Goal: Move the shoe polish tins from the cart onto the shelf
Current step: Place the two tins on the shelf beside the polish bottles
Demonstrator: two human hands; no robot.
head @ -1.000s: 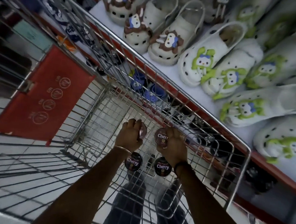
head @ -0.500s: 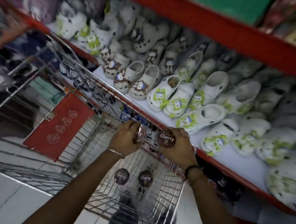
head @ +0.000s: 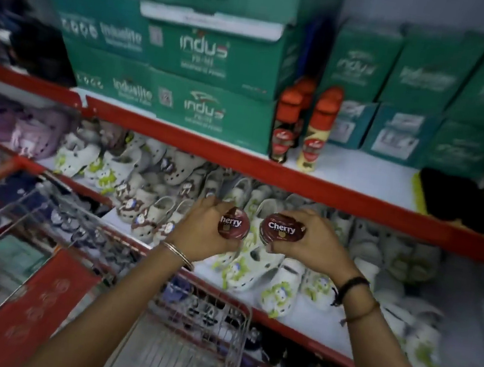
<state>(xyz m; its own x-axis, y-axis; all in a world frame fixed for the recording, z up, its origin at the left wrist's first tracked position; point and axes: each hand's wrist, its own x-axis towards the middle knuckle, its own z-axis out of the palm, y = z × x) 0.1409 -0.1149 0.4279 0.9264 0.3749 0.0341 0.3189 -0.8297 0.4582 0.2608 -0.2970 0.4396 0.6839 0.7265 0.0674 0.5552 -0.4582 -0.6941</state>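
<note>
Both hands are gripping tins in front of the shelving, raised above the cart. Left hand [head: 202, 230] is wrapping its fingers around a round, dark red shoe polish tin [head: 233, 223], with the lid facing the camera and the lettering "herry" showing, the first letter being covered by the fingers. Right hand [head: 313, 242] is clamping a second tin [head: 281, 230] of the same kind by its rim, with the word "Cherry" reading in full on the lid. These two tins are sitting just beside each other, apart by a narrow gap, and both are being held in the air in front of the lower shelf of white clogs [head: 255, 262], below the red edge of the upper shelf [head: 312, 180].

A thin metal bangle [head: 178, 252] is circling the left wrist, and a dark band [head: 352, 285] is circling the right wrist.

On the upper shelf, green boxes [head: 202, 55] marked "indus" are standing in stacks, and just to their right two tall bottles [head: 315, 128] with orange-red caps are standing upright. A bare white stretch of that shelf is lying to the right of the bottles, and a dark object with a yellow edge [head: 450, 201] is lying farther right; what it is cannot be told.

Below the arms, the wire cart [head: 215, 327] is showing its corner and its red panel [head: 33, 310].
</note>
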